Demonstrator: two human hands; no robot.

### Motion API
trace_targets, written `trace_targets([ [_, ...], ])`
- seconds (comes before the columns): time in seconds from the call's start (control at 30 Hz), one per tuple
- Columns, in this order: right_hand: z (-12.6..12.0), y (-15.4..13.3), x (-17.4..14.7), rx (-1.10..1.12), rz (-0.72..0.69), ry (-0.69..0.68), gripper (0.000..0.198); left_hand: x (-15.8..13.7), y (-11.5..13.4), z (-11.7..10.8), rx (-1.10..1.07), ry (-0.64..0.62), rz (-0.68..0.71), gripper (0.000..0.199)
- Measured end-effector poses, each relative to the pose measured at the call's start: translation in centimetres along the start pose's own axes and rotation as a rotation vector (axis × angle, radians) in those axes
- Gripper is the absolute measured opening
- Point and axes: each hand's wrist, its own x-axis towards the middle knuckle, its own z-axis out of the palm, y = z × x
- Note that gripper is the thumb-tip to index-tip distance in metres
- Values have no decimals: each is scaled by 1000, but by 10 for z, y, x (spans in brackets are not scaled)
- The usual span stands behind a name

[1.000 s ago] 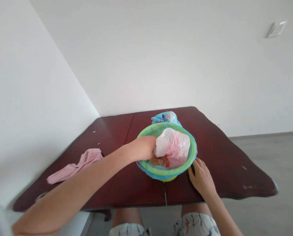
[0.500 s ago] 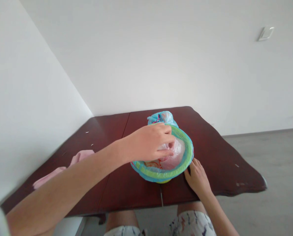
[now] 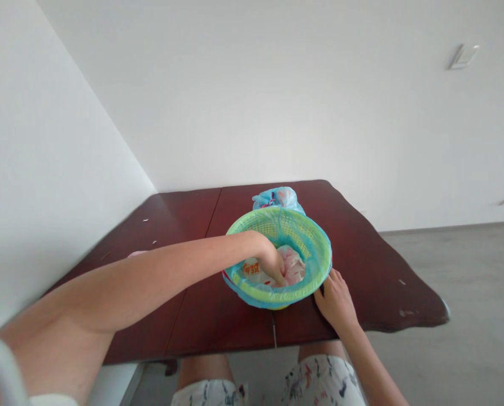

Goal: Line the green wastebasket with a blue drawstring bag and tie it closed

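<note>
A green mesh basket lined with a translucent blue plastic bag stands on the dark red table. My left hand reaches down inside it, fingers bunched on a crumpled pinkish plastic bag; the fingertips are partly hidden. White plastic with orange print lies beside that hand in the basket. My right hand rests on the table against the basket's right side, fingers stretched out and thumb apart, holding nothing.
Behind the basket sits a tied blue plastic bag. Pink cloth shows slightly behind my left forearm. The wooden table meets white walls at the back and left, and its wavy right edge overhangs grey floor.
My left hand has gone from above the basket's rim down into it, with the pinkish bag now lower inside. My right hand stays beside the basket.
</note>
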Motion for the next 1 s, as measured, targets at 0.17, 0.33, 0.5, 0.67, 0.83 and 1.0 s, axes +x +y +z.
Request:
trace_targets([
  [0.17, 0, -1, 0, 20, 5, 6, 24, -33, 12, -26, 155, 20, 105, 25],
  [0.33, -2, -1, 0, 121, 47, 31, 24, -128, -2, -35, 65, 515, 217, 36],
  [0.5, -17, -7, 7, 590, 260, 64, 37, -161, -75, 53, -463, 1361, 81, 51],
  [0.67, -53, -36, 28, 1293, 514, -39, 58, -129, -116, 150, -1302, 1127, 146, 71],
  [0.83, -91, -70, 45, 1439, 572, -118, 54, -102, -87, 183, -1508, 1040, 386, 57],
  [1.0, -106, -76, 43, 1701, 622, -152, 34, -88, -67, 193, -1645, 1023, 607, 37],
])
